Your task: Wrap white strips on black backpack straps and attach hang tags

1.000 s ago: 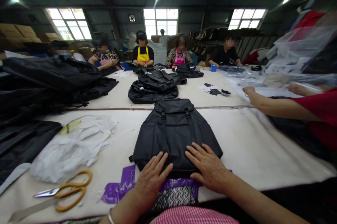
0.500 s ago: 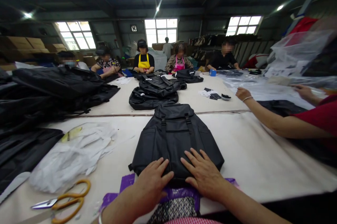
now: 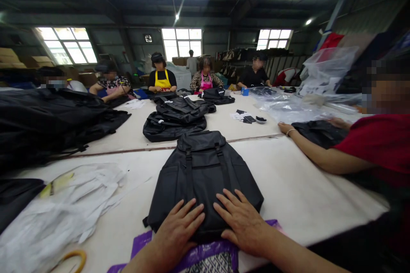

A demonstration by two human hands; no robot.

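A black backpack (image 3: 205, 179) with a top flap and two buckled straps lies flat on the pale table in front of me, its flap pointing away. My left hand (image 3: 179, 230) rests on its lower left part, fingers spread and pointing forward. Flat on the lower right part is my right hand (image 3: 240, 219), its fingers also apart. Neither hand grips anything. Under the near end of the bag shows a purple plastic bag (image 3: 205, 252) with a black-and-white patterned area, partly hidden by my wrists.
Orange-handled scissors (image 3: 77, 260), cut off by the lower edge, lie near white plastic (image 3: 73, 204). Black bags (image 3: 48, 123) are heaped left; more bags (image 3: 179, 110) lie ahead. At right, a co-worker in a red sleeve (image 3: 381, 145) handles a dark bag (image 3: 320, 132). Other people sit opposite.
The camera view has tilted up and turned right, so things appear further left. My hands stay spread on the backpack. The co-worker at right has leaned in and lowered their hands.
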